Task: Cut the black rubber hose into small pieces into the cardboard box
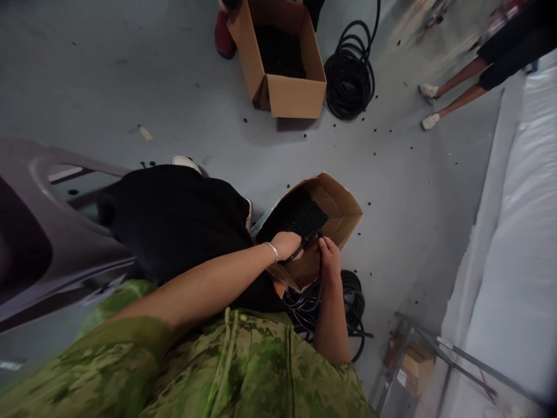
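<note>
A cardboard box (348,200) with its flaps up stands before me, and small black pieces (307,216) lie in it. Over its near side, my left hand (287,245), with a bracelet at the wrist, is closed around a slim dark item too small to identify. Just to its right my right hand (329,255) pinches a black hose (321,270), whose end points up between the hands. Below the box lies a coil of black hose (353,290), partly hidden by my right forearm.
Farther off, a second cardboard box (297,97) holds black material, beside another hose coil (349,81). A person's legs (463,78) show at upper right. A chair (26,168) is at left, a metal frame (395,360) at lower right. Small black bits dot the floor.
</note>
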Demonstrator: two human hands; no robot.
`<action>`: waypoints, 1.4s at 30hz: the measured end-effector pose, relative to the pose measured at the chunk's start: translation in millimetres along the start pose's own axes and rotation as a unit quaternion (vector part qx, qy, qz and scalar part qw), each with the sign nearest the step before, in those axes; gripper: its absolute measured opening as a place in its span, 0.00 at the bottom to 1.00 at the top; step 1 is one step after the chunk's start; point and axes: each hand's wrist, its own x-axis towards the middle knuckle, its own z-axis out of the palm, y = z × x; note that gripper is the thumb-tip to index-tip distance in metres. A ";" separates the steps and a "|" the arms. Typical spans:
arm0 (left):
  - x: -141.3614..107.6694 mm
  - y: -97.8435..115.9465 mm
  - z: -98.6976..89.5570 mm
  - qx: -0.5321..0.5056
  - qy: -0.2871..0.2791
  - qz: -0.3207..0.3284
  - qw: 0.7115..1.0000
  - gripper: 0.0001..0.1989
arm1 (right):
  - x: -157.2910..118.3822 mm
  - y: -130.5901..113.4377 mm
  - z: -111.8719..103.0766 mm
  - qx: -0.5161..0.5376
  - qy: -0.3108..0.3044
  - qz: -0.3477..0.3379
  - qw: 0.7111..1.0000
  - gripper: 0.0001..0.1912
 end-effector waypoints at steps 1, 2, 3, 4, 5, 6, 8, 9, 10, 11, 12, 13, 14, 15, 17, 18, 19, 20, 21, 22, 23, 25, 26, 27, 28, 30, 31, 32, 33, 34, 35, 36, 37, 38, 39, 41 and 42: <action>0.3 -0.4 1.5 0.005 -0.001 0.008 1.000 0.18 | 0.0 -0.9 -0.1 0.016 0.006 0.002 1.000 0.23; 0.7 -1.0 3.0 0.011 -0.002 0.013 1.000 0.18 | -0.1 -1.7 -0.2 0.035 0.011 0.003 0.999 0.22; 1.2 -1.5 4.4 0.016 -0.003 0.017 1.000 0.18 | -0.2 -2.3 -0.4 0.053 0.013 0.001 0.998 0.21; 1.7 -2.1 5.7 0.021 -0.004 0.020 1.000 0.18 | -0.4 -2.6 -0.6 0.068 0.011 -0.002 0.998 0.20; 2.3 -2.5 6.8 0.023 -0.004 0.022 1.000 0.18 | -0.6 -2.9 -0.8 0.080 0.007 -0.005 0.997 0.20; 2.8 -2.8 7.6 0.023 -0.003 0.022 0.999 0.18 | -0.9 -2.9 -0.9 0.090 0.002 -0.009 0.996 0.19; 3.8 -3.0 8.8 0.022 0.000 0.023 0.999 0.18 | -1.4 -3.0 -1.0 0.099 -0.010 -0.014 0.995 0.18; 4.3 -2.9 9.3 0.021 0.002 0.025 0.999 0.18 | -1.7 -3.1 -0.8 0.098 -0.014 -0.014 0.995 0.17; 4.7 -2.8 9.7 0.022 0.004 0.026 0.999 0.18 | -1.9 -3.3 -0.5 0.094 -0.015 -0.012 0.995 0.17; 5.1 -2.8 10.2 0.023 0.005 0.027 0.999 0.18 | -2.1 -3.5 -0.2 0.089 -0.016 -0.008 0.996 0.17; 5.4 -2.8 10.6 0.024 0.006 0.029 0.999 0.18 | -2.2 -3.9 0.1 0.083 -0.015 -0.004 0.996 0.18; 5.7 -2.9 11.0 0.025 0.006 0.030 0.999 0.18 | -2.3 -4.3 0.3 0.078 -0.015 0.000 0.997 0.18; 5.8 -3.1 11.3 0.025 0.006 0.032 0.999 0.18 | -2.3 -4.7 0.5 0.075 -0.015 0.001 0.997 0.18; 5.9 -3.1 11.3 0.024 0.006 0.033 0.999 0.18 | -2.3 -5.1 0.5 0.076 -0.017 0.000 0.997 0.18; 5.4 -3.0 10.6 0.023 0.008 0.033 0.999 0.18 | -2.2 -5.7 0.2 0.077 -0.022 -0.005 0.997 0.18; 5.0 -2.6 9.8 0.022 0.008 0.033 0.999 0.18 | -2.0 -5.9 0.0 0.075 -0.024 -0.007 0.997 0.18; 4.5 -2.2 8.9 0.021 0.007 0.032 0.999 0.18 | -1.8 -5.9 0.0 0.070 -0.025 -0.008 0.997 0.19; 4.0 -1.8 7.9 0.021 0.005 0.031 0.999 0.18 | -1.6 -5.7 0.0 0.064 -0.027 -0.008 0.998 0.19; 3.6 -1.5 7.1 0.020 0.002 0.029 0.999 0.17 | -1.3 -5.4 0.2 0.058 -0.029 -0.006 0.998 0.20; 3.3 -1.3 6.5 0.020 0.000 0.028 0.999 0.17 | -1.0 -5.1 0.5 0.055 -0.032 -0.004 0.998 0.20; 3.2 -1.3 6.2 0.020 -0.002 0.027 0.999 0.17 | -0.7 -4.7 0.9 0.056 -0.038 0.000 0.998 0.21; 3.6 -1.9 6.6 0.019 -0.001 0.027 0.999 0.17 | -0.2 -4.6 1.7 0.064 -0.045 0.007 0.997 0.21; 4.0 -2.4 7.1 0.019 0.002 0.028 0.999 0.17 | -0.2 -4.9 1.9 0.067 -0.047 0.008 0.997 0.20; 4.3 -2.8 7.7 0.020 0.003 0.030 0.999 0.17 | -0.2 -5.4 1.9 0.068 -0.047 0.008 0.997 0.20; 4.5 -3.2 8.2 0.022 0.005 0.032 0.999 0.17 | -0.4 -6.3 1.8 0.069 -0.048 0.006 0.996 0.21; 4.8 -3.6 8.9 0.025 0.007 0.033 0.999 0.17 | -1.1 -8.2 1.3 0.066 -0.051 0.001 0.997 0.21; 4.8 -3.7 9.0 0.026 0.008 0.032 0.999 0.17 | -1.5 -9.1 0.9 0.060 -0.052 0.000 0.997 0.22; 4.8 -3.7 9.1 0.026 0.008 0.031 0.999 0.17 | -1.9 -9.8 0.5 0.054 -0.053 -0.001 0.997 0.22; 4.9 -3.7 9.1 0.026 0.008 0.030 0.999 0.17 | -2.2 -10.3 0.2 0.049 -0.055 0.000 0.997 0.23; 4.9 -3.8 9.2 0.025 0.008 0.029 0.999 0.17 | -2.4 -10.5 0.0 0.044 -0.057 -0.001 0.997 0.23; 5.1 -3.9 9.2 0.025 0.008 0.029 0.999 0.17 | -2.5 -10.4 -0.1 0.043 -0.059 -0.003 0.997 0.23; 5.2 -4.0 9.2 0.025 0.007 0.029 0.999 0.16 | -2.5 -10.2 -0.2 0.044 -0.063 -0.005 0.997 0.23; 5.3 -4.1 9.2 0.025 0.007 0.029 0.999 0.16 | -2.4 -9.9 -0.2 0.047 -0.065 -0.006 0.997 0.23; 5.4 -4.3 9.1 0.025 0.006 0.030 0.999 0.16 | -2.2 -9.6 -0.2 0.050 -0.067 -0.007 0.996 0.23; 5.5 -4.3 9.0 0.025 0.004 0.031 0.999 0.16 | -1.9 -9.4 -0.2 0.052 -0.067 -0.005 0.996 0.23; 5.6 -4.3 8.9 0.026 0.004 0.033 0.999 0.16 | -1.5 -9.3 -0.4 0.060 -0.069 -0.003 0.996 0.23; 5.6 -4.2 8.8 0.026 0.004 0.034 0.999 0.16 | -1.4 -9.4 -0.6 0.065 -0.070 -0.003 0.995 0.23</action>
